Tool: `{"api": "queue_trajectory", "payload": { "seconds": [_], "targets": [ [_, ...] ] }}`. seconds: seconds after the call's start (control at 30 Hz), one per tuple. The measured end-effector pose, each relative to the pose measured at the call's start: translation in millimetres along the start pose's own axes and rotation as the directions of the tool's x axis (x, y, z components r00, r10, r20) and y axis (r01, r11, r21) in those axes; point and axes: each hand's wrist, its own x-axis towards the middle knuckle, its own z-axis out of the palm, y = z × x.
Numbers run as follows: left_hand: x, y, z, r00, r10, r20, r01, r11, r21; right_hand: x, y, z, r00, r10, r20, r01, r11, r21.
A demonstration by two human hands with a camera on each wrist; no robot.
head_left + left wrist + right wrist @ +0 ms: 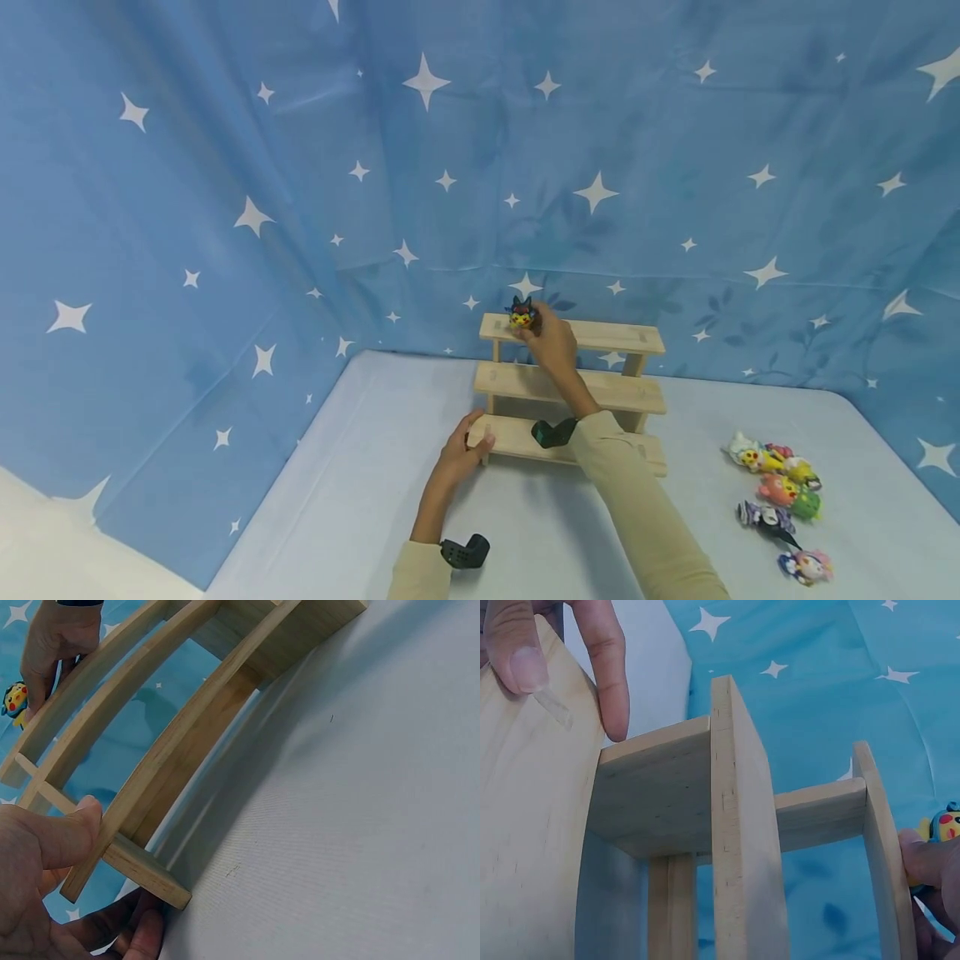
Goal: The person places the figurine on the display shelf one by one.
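Note:
A three-tier wooden display shelf (517, 435) stands on the white table. My left hand (456, 457) grips the left end of its lowest tier. In the left wrist view the thumb (88, 817) lies against the plank and the other fingers are around the end. At the left part of the top tier, my right hand (553, 340) pinches a small yellow figurine (521, 315) with red cheeks and a dark, pointed-eared hood. Its base is partly covered by the fingers, so I cannot tell whether it touches the plank.
Several colourful figurines (780, 487) lie grouped on the right side of the table (360, 467). Close behind the shelf hangs a blue curtain (660, 250) with white stars. Each wrist wears a black camera, the left one (467, 552) above the front of the table.

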Motion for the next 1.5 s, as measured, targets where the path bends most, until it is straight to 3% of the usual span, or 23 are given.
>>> {"api": "queue_trajectory", "payload": {
  "seconds": [0.2, 0.57, 1.0, 1.5],
  "targets": [
    [3.1, -8.9, -0.4, 1.000, 0.002, 0.002, -0.002, 1.000, 0.006, -0.7, 0, 1, 1.000, 0.004, 0.003, -0.004, 1.000, -0.019],
    [2.3, -9.6, 1.1, 1.000, -0.029, -0.005, 0.029, 0.999, 0.033, 0.2, 1, 3, 1.000, -0.009, -0.008, 0.009, 0.998, -0.057],
    [6.1, -13.3, 1.6, 1.000, -0.008, -0.005, 0.008, 1.000, 0.028, 2.2, 1, 2, 1.000, -0.006, 0.001, 0.006, 0.999, -0.050],
    [7.7, -12.6, 2.3, 0.999, -0.043, -0.012, 0.043, 0.999, 0.030, 4.7, -3, 0, 0.997, 0.067, 0.036, -0.066, 0.997, -0.031]
  ]
}}
